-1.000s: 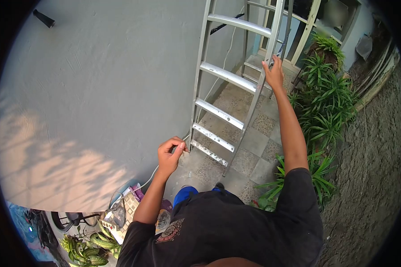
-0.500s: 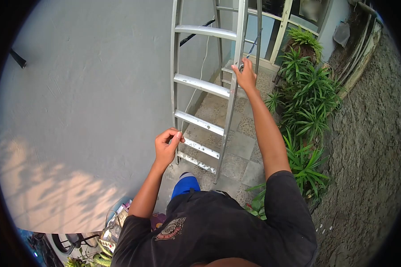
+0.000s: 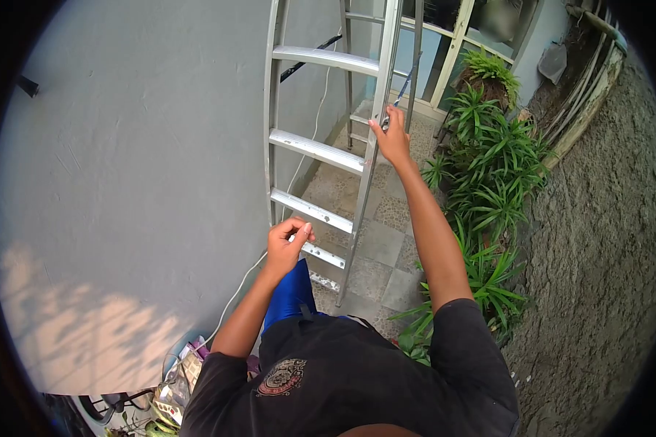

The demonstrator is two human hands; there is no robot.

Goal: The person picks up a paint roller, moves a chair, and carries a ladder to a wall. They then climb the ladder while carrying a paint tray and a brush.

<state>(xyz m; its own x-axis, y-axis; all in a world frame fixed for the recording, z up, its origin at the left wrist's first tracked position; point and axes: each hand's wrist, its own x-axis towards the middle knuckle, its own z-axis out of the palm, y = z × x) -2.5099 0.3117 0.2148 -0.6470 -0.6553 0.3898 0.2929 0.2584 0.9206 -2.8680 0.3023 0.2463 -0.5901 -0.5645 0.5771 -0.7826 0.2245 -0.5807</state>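
An aluminium stepladder (image 3: pixel 317 149) stands before me, its silver rungs spotted with paint. My right hand (image 3: pixel 392 138) is at its right rail, thumb on the near face and fingers curled around the side. Low in front of the rungs is my left hand (image 3: pixel 290 242), its fingers bent in toward the thumb. Whatever those fingers may hold is hidden. A blue trouser leg (image 3: pixel 290 291) shows just below the left hand, close to the ladder's bottom rungs.
A grey wall (image 3: pixel 153 146) runs along the left, with a white cable (image 3: pixel 242 284) near its foot. Green plants (image 3: pixel 499 160) and a rough wall (image 3: pixel 590 277) line the right. Behind the ladder are paving tiles (image 3: pixel 379 244) and a glazed door (image 3: pixel 444 54).
The ladder appears slightly further left and lower in view, with my right hand still on its rail. My left hand has shifted right and down, and my blue-clad leg has come forward.
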